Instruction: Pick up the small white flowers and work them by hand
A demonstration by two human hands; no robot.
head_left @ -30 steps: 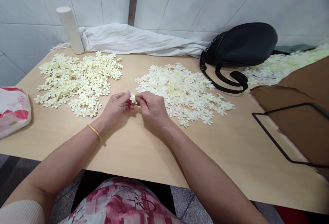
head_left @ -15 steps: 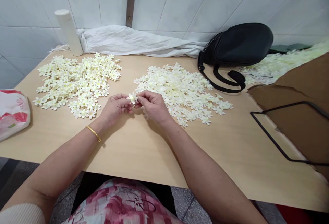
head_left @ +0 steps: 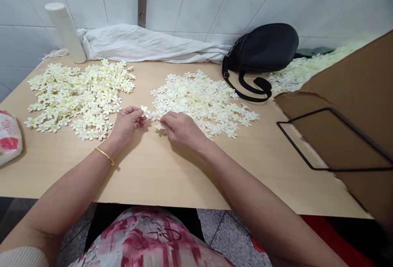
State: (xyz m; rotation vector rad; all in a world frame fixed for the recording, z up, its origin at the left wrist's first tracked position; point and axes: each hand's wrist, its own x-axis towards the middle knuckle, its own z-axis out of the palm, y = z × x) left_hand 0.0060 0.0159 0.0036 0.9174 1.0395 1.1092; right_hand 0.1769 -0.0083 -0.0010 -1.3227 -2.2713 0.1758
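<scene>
My left hand (head_left: 128, 123), with a gold bangle at the wrist, pinches a small white flower (head_left: 145, 111) with a yellowish centre between thumb and fingertips. My right hand (head_left: 181, 130) is closed at the near left edge of a flat pile of white flower blossoms (head_left: 196, 95). Its fingertips press together near a loose blossom (head_left: 159, 127); whatever they grip is hidden. Left of my left hand spreads a second, bulkier pile of cream-white flowers (head_left: 82, 91). The two hands are a short way apart, just above the table (head_left: 147, 169).
A white bottle (head_left: 68, 34) stands at the back left beside a crumpled white cloth (head_left: 147, 46). At the back right sits a black bag (head_left: 267, 48) with its strap. Brown cardboard (head_left: 353, 107) and a black wire frame (head_left: 307, 164) lie right. A red-white packet (head_left: 9, 138) lies left.
My hands have come apart; the flower stays in my left hand, and my right hand has moved to the edge of the right pile. The whole view has shifted slightly.
</scene>
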